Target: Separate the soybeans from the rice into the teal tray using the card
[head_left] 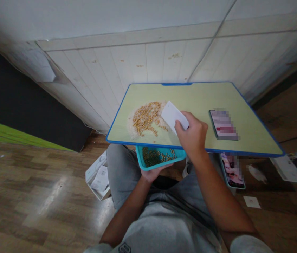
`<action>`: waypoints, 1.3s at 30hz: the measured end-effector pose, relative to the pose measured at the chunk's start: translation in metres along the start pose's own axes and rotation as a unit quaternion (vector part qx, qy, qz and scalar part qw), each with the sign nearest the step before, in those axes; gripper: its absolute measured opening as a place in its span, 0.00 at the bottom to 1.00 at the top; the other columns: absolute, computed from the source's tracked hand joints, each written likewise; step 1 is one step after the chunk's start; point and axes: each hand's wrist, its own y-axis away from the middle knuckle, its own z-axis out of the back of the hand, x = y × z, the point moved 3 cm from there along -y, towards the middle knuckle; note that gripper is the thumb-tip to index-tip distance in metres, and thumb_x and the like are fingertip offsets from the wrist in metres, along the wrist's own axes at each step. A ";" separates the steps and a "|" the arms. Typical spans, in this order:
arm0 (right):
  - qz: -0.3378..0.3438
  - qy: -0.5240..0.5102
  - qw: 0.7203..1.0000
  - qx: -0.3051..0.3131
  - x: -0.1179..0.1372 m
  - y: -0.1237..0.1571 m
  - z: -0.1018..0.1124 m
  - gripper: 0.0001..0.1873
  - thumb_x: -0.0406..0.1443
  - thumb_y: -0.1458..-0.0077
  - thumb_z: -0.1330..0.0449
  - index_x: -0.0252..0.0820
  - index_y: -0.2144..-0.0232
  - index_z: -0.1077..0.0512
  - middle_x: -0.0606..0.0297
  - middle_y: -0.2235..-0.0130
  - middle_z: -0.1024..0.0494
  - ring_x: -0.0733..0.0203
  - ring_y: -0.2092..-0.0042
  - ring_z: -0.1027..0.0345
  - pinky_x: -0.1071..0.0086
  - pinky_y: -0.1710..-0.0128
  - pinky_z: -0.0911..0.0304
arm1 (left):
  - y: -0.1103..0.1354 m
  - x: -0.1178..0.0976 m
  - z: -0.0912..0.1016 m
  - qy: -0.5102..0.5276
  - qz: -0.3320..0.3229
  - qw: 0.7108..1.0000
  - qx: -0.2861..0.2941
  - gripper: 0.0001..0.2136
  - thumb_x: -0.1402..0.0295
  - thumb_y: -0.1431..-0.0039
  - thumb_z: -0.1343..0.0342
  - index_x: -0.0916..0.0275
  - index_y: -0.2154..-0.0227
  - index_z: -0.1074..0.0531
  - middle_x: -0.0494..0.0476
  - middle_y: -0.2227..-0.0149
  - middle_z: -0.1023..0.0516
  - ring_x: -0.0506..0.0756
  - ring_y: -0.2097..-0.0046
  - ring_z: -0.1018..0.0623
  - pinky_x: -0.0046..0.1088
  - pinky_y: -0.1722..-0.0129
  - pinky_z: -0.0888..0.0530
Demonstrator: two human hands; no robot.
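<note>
My right hand (195, 135) pinches a thin white rectangular card (172, 116) between thumb and fingers. The card is tilted, its far end beside a spread pile of round yellow beans (144, 120), which look like soybeans. Fine pale grains (131, 128), perhaps rice, lie among the beans and around them on the table (195, 96). Below the table's near edge, my left hand (150, 174) supports a teal plastic tray (161, 164) from underneath, its fingers mostly hidden. More beans (153, 157) lie inside the tray, heaped toward its left side; the table edge covers its far rim.
On the table's right side lies a phone (223, 124) with its screen lit. A second phone (232, 170) is lower, beyond the near edge. An open white box (99, 177) stands on the floor at left. A panelled wall (132, 65) rises behind the table.
</note>
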 end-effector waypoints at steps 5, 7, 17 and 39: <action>0.013 -0.008 1.000 0.025 0.004 0.006 -0.008 0.19 0.38 0.39 0.42 0.40 0.52 0.16 0.51 0.59 0.10 0.43 0.61 0.17 0.56 0.57 0.26 | 0.000 0.000 0.003 0.027 -0.009 0.999 -0.047 0.40 0.39 0.26 0.68 0.50 0.18 0.60 0.60 0.17 0.56 0.75 0.18 0.63 0.80 0.26 0.67; 0.016 -0.015 0.999 0.033 0.005 0.008 -0.010 0.18 0.38 0.39 0.42 0.41 0.52 0.16 0.52 0.58 0.10 0.44 0.60 0.16 0.58 0.58 0.27 | 0.000 0.000 0.004 0.039 -0.011 0.997 -0.060 0.38 0.40 0.25 0.69 0.48 0.18 0.60 0.58 0.17 0.56 0.75 0.18 0.61 0.82 0.27 0.64; 0.018 -0.032 0.998 0.046 0.009 0.005 -0.011 0.17 0.37 0.40 0.41 0.43 0.53 0.16 0.55 0.59 0.10 0.48 0.64 0.19 0.59 0.60 0.27 | 0.000 -0.001 0.006 0.048 -0.015 0.997 -0.065 0.37 0.41 0.25 0.65 0.47 0.19 0.59 0.57 0.17 0.57 0.77 0.18 0.59 0.85 0.27 0.59; 0.014 -0.038 0.998 0.041 0.011 0.007 -0.018 0.18 0.36 0.40 0.41 0.41 0.52 0.16 0.55 0.59 0.10 0.51 0.66 0.20 0.61 0.61 0.28 | -0.002 -0.001 0.001 0.042 -0.003 0.998 -0.049 0.39 0.40 0.26 0.66 0.48 0.19 0.57 0.60 0.17 0.55 0.77 0.18 0.59 0.82 0.26 0.62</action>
